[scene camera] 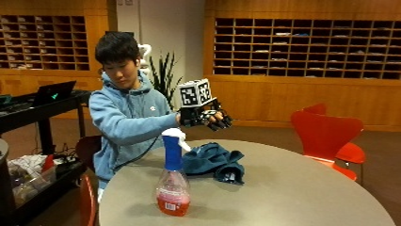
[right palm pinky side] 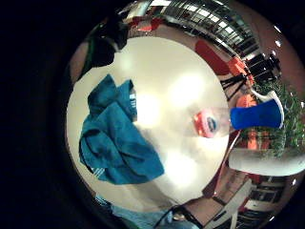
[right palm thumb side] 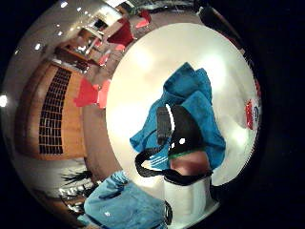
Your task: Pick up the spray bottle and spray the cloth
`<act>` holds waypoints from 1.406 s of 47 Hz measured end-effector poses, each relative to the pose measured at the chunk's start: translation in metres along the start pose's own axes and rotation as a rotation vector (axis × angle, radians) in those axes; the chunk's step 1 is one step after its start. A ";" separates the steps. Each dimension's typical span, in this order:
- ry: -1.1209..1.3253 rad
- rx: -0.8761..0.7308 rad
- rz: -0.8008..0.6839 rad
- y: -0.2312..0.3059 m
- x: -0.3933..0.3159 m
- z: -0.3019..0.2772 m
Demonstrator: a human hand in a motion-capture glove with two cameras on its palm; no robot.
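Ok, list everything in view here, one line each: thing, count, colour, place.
spray bottle: one, blue neck, white trigger, pink-red liquid; upright at the table's near edge.
cloth: one, teal, crumpled on the table beyond the bottle.
table: one, round, pale grey.
chair: one, red-orange, beside the table.
cart: one, black, with a laptop, behind the person.
plant: one, green, by the wall.
right hand: one, black glove, raised above the cloth, holding nothing.

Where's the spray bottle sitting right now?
In the outside view the spray bottle stands upright on the round table near its front edge, just in front of the crumpled blue cloth; the gloved right hand is above the cloth, not touching the bottle.
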State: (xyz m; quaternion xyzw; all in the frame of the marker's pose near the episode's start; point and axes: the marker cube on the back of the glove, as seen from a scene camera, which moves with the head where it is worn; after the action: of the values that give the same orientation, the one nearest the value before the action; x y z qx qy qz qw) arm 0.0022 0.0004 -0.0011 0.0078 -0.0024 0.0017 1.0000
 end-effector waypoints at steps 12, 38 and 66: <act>-0.152 0.226 0.051 0.017 0.007 -0.026; -0.579 0.822 0.262 0.104 0.110 -0.098; -0.857 0.802 0.523 0.067 0.234 -0.010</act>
State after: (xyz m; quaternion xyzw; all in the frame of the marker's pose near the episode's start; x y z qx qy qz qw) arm 0.2361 0.0682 -0.0094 0.3803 -0.4028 0.2431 0.7963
